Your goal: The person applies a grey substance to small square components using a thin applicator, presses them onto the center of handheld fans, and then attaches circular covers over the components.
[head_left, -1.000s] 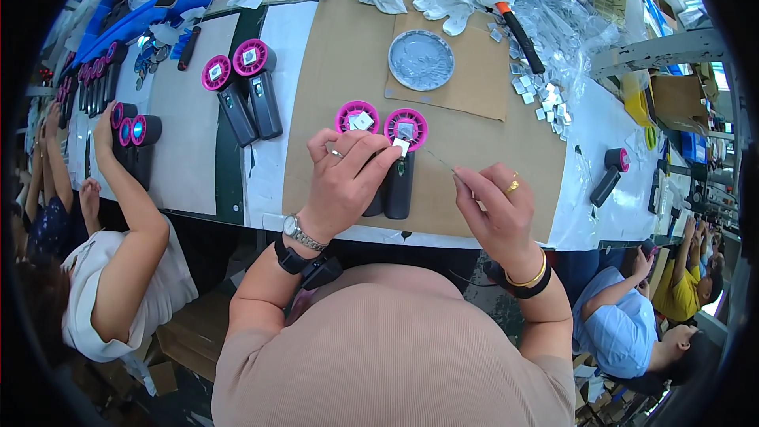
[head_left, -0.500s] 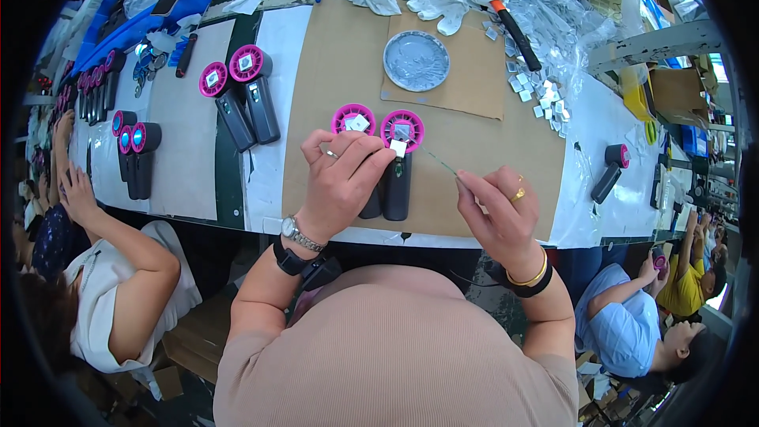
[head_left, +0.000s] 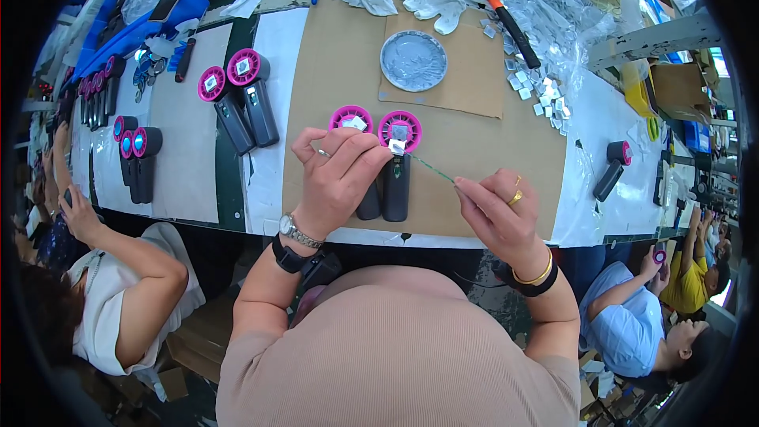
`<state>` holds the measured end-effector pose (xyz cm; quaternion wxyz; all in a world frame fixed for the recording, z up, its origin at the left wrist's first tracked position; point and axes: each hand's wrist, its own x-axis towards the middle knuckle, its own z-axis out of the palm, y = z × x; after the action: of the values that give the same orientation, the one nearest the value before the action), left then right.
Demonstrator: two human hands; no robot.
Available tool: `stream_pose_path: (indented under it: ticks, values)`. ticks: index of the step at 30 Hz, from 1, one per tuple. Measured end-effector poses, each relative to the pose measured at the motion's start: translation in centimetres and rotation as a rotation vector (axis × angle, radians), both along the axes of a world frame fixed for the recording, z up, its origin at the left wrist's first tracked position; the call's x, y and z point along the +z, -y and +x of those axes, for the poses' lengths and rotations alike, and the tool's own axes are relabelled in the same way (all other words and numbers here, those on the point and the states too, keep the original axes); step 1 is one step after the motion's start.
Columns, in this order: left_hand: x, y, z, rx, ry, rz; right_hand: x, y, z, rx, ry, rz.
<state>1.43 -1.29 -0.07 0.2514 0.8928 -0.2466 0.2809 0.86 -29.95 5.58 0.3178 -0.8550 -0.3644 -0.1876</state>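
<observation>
Head view: pinches silvery square [head_left: 397, 145], probably light, stiff and best taken by edges, in left hand [head_left: 336, 174], over pink-rimmed handheld fan [head_left: 397, 190]; holds thin green stick [head_left: 432, 168] in right hand [head_left: 502, 209].

Silvery square tile [head_left: 398, 146] pinched in left hand [head_left: 336, 178]; thin green strand [head_left: 433, 168] slants to right hand [head_left: 502, 209]; pink-headed handheld fan [head_left: 396, 194] flat, left fingertips above.
</observation>
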Motion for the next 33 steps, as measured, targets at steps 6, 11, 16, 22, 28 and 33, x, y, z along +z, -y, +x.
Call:
stream_pose_path:
  ticks: [6, 11, 16, 22, 28, 33]
  values:
    - [0.0, 0.1, 0.3, 0.040, 0.033, 0.006, 0.3, 0.6, 0.7, 0.080, 0.128, -0.146]
    - [0.0, 0.2, 0.5, 0.043, 0.044, 0.012, 0.9, 1.2, 0.4, 0.149, 0.157, -0.275]
    - [0.1, 0.2, 0.4, 0.036, 0.038, 0.000, 0.2, 1.2, -0.5, 0.102, 0.184, -0.226]
    - [0.4, -0.2, 0.2, 0.004, 0.000, -0.022, 0.1, 0.9, -1.2, -0.124, -0.197, 0.156]
    - [1.8, -1.4, 0.9, 0.126, -0.169, -0.228, -0.5, 0.6, 2.8, -0.444, -0.602, 0.535]
    - [1.2, -2.1, 1.8, 0.004, -0.336, -0.235, -2.1, 0.2, 6.0, -0.494, -0.654, 0.575]
